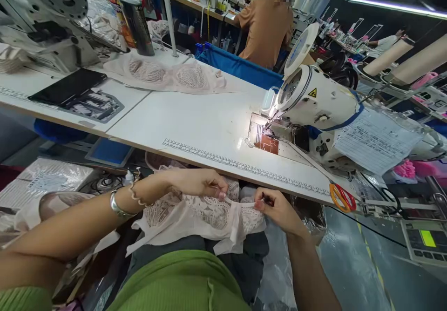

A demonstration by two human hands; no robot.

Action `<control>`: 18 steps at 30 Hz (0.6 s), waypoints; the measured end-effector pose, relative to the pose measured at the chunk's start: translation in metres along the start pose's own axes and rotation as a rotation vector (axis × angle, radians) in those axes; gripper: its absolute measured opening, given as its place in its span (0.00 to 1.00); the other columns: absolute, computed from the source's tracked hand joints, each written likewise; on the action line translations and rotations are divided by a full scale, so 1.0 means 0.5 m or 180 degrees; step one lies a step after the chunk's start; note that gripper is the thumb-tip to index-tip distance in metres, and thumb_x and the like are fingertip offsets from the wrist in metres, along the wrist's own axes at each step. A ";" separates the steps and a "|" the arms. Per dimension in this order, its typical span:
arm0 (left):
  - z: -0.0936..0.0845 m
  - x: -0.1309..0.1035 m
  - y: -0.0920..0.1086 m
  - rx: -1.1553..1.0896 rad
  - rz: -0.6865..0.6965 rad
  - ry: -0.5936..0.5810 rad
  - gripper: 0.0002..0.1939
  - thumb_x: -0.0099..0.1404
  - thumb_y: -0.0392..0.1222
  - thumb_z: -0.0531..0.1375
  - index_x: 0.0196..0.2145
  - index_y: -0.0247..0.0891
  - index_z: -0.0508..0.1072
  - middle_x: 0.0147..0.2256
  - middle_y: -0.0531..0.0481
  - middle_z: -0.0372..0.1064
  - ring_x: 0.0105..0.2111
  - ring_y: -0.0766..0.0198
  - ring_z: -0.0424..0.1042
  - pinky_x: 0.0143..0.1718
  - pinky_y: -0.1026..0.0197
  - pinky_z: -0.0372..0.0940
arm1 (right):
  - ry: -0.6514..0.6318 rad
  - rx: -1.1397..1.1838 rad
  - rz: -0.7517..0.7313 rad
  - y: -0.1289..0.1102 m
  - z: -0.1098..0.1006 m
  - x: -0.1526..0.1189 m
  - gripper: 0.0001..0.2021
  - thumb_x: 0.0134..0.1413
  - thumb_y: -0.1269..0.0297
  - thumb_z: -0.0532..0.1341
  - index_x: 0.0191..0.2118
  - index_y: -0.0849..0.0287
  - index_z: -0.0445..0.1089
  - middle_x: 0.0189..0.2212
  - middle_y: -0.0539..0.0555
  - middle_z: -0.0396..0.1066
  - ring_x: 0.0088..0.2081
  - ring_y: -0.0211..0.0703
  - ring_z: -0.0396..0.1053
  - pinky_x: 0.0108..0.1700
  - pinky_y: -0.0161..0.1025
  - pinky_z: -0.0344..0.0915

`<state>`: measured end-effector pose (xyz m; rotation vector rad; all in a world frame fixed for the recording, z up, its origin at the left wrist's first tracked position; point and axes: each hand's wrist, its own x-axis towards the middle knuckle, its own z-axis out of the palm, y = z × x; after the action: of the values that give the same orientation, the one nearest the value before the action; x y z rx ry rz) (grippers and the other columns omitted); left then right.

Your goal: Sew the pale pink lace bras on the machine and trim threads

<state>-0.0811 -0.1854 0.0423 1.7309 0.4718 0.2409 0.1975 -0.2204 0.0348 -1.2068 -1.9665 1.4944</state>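
Note:
A pale pink lace bra (213, 213) lies across my lap, below the table's front edge. My left hand (204, 183) is closed in a pinch on a narrow strap (240, 204) of this bra. To the right, my right hand (281, 208) pinches the same strap between thumb and finger, so a short length is stretched between the hands. Something small and dark (267, 200) shows at the right fingers; I cannot make out what it is. Lace cups and a loose fabric end hang beneath the strap.
A sewing machine (314, 97) with its lamp lit stands on the white table (195, 120), with orange-handled scissors (339, 198) near the front edge. Another bra (188, 76) lies at the back, near a spray can (136, 22). A person (265, 29) sits beyond a blue bin (233, 64).

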 end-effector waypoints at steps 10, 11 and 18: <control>0.022 -0.009 -0.026 -0.1217 0.0169 -0.0153 0.17 0.65 0.51 0.66 0.27 0.36 0.70 0.21 0.57 0.57 0.21 0.71 0.53 0.22 0.66 0.49 | 0.0372 0.1001 -0.0104 0.008 0.032 -0.020 0.26 0.55 0.37 0.63 0.23 0.55 0.63 0.18 0.49 0.62 0.22 0.39 0.57 0.25 0.36 0.52; 0.023 -0.010 -0.028 -0.1322 0.0133 -0.0195 0.17 0.62 0.52 0.68 0.28 0.36 0.72 0.21 0.57 0.60 0.21 0.71 0.55 0.22 0.66 0.50 | 0.0374 0.1038 -0.0086 0.007 0.034 -0.021 0.27 0.54 0.36 0.63 0.23 0.55 0.63 0.17 0.49 0.62 0.21 0.39 0.57 0.25 0.36 0.52; 0.025 -0.011 -0.029 -0.1361 0.0145 -0.0162 0.17 0.60 0.54 0.70 0.29 0.37 0.76 0.22 0.54 0.66 0.23 0.70 0.60 0.24 0.67 0.58 | 0.0230 0.1444 -0.0272 -0.004 0.040 -0.019 0.24 0.55 0.41 0.66 0.22 0.56 0.64 0.17 0.48 0.62 0.20 0.38 0.58 0.25 0.36 0.53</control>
<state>-0.0835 -0.1967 0.0260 1.3269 0.3158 0.3057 0.1875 -0.2400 0.0313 -0.9512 -1.4982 1.7037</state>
